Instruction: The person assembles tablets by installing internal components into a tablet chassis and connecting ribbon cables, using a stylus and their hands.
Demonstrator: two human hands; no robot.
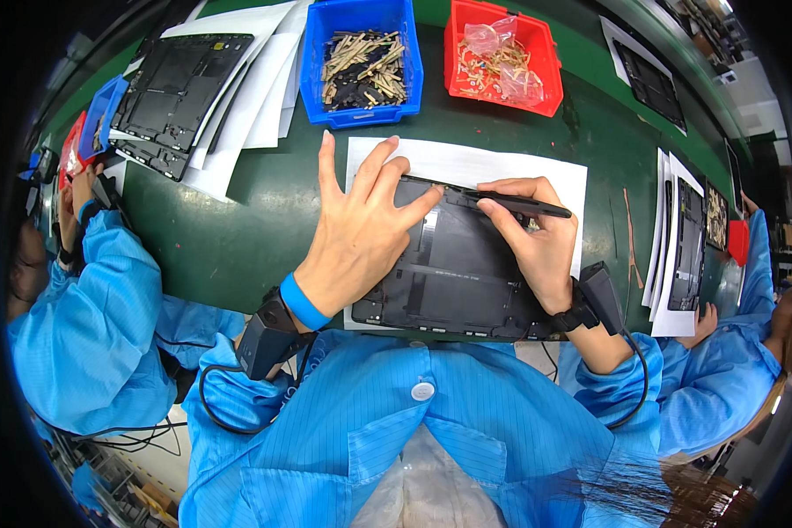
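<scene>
A black tablet-like housing [456,286] lies on a white paper sheet [537,163] right in front of me. My left hand [352,238] rests over its left side, fingers spread. The index fingertip of that hand touches the housing's far edge, and the other fingers reach past it. My right hand [544,251] pinches black tweezers [541,208] between thumb and fingers. They point left, with their tips at the far edge close to my left index fingertip. Whether the tips grip anything is too small to make out.
A blue bin [361,116] of thin tan strips and a red bin [502,99] of small scraps stand beyond the sheet. Stacked housings with paper [180,88] lie far left, more [685,238] at right. Co-workers in blue sit on both sides [97,308].
</scene>
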